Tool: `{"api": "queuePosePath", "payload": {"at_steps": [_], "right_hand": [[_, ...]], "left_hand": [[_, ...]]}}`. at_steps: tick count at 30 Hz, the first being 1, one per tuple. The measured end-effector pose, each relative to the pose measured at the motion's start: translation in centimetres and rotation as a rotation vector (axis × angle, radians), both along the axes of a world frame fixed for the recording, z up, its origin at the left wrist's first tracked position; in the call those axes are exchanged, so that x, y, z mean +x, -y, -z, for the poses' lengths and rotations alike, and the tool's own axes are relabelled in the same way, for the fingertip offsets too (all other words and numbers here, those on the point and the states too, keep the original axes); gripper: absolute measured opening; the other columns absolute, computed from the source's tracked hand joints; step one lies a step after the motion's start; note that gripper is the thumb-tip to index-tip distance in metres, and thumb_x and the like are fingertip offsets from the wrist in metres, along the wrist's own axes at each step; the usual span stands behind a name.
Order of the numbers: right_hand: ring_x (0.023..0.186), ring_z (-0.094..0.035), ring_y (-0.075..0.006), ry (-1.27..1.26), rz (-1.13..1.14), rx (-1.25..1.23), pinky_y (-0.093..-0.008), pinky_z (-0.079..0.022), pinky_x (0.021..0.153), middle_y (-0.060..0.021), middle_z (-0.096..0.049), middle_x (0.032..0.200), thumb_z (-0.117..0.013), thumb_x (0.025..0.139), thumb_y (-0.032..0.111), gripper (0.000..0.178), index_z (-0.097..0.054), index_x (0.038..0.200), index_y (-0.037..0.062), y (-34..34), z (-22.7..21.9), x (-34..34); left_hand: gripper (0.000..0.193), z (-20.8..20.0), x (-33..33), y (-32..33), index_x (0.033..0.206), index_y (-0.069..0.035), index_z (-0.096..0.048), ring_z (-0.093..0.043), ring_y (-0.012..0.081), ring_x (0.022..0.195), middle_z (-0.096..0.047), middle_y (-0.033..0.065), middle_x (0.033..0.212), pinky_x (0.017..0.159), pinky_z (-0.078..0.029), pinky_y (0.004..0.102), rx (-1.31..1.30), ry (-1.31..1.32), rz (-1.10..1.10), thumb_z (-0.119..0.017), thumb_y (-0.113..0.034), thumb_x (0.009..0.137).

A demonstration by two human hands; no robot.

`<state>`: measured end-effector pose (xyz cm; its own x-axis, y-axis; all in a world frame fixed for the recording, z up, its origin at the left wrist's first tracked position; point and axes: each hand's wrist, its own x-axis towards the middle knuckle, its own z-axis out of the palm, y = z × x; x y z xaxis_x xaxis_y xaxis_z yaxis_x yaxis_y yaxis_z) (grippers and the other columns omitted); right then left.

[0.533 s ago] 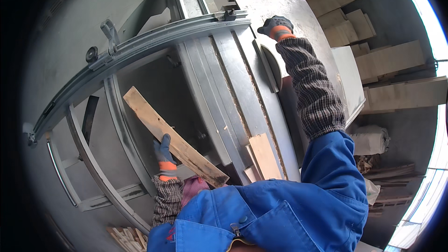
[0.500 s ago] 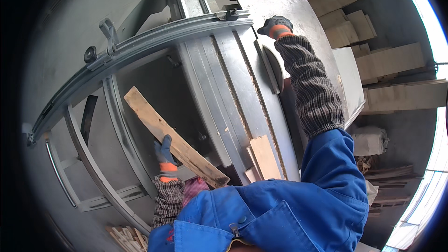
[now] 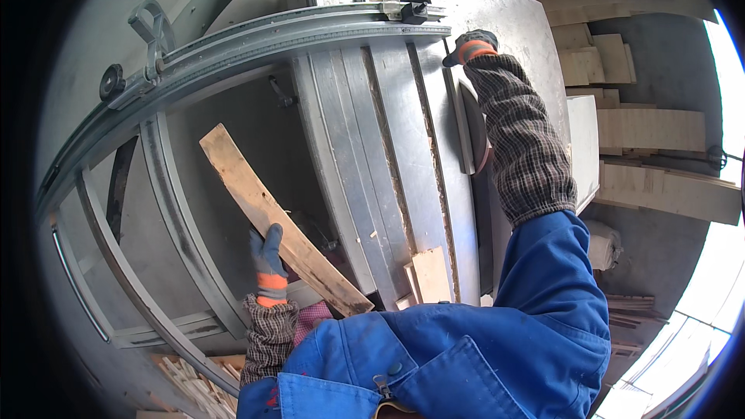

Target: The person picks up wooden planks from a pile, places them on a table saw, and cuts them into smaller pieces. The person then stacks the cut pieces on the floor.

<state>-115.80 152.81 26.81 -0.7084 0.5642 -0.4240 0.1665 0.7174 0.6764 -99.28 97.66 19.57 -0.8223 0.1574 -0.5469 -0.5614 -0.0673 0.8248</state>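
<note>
My left hand [image 3: 268, 252], in a grey glove with an orange cuff, is closed on a long wooden board [image 3: 260, 206]. The board slants over the gap between the frame and the sliding table, its near end against my jacket. My right hand [image 3: 471, 45], in a dark glove, reaches over the saw table [image 3: 524, 23], past the far end of the half-round saw blade [image 3: 472, 124]. Its fingers are curled and seen from the back, so anything under them is hidden. A few short wood pieces [image 3: 431, 275] lie on the grooved sliding table [image 3: 365, 147] near my chest.
A metal fence rail [image 3: 310, 37] with a flip stop [image 3: 151, 39] and a black knob [image 3: 112, 82] crosses the far side. Metal frame bars [image 3: 182, 217] stand at left. Stacked boards [image 3: 652, 129] lie at right, and wood strips [image 3: 198, 388] at lower left.
The view has shifted, so the saw and boards sit differently in the picture. My left hand still grips the board; my right hand stays at the blade's far end.
</note>
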Motion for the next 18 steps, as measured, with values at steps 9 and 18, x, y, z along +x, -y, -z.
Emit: {"api": "queuePosePath", "payload": {"at_steps": [9,18], "right_hand": [[0.099,-0.063,-0.0302,-0.029,-0.028,-0.160,-0.0408,-0.048,0.088,-0.0107,-0.068,0.105,-0.066,0.073,0.058,0.055,-0.070,0.106,0.0143,-0.6,1.5,0.6],[0.084,-0.065,-0.0261,-0.602,0.231,-0.828,-0.0348,-0.050,0.078,-0.0126,-0.070,0.089,-0.072,0.072,0.052,0.051,-0.071,0.096,0.0066,2.4,-0.9,2.8]], "left_hand": [[0.043,1.3,0.1,-0.3,0.127,0.004,-0.047,-0.053,0.0177,0.103,-0.056,0.0093,0.117,0.093,-0.043,0.0310,0.025,0.042,-0.013,-0.058,-0.012,0.089],[0.045,1.0,0.1,-0.4,0.128,0.001,-0.047,-0.053,0.0169,0.102,-0.055,0.0083,0.117,0.088,-0.045,0.0303,0.064,0.052,-0.111,-0.061,-0.011,0.087]]}}
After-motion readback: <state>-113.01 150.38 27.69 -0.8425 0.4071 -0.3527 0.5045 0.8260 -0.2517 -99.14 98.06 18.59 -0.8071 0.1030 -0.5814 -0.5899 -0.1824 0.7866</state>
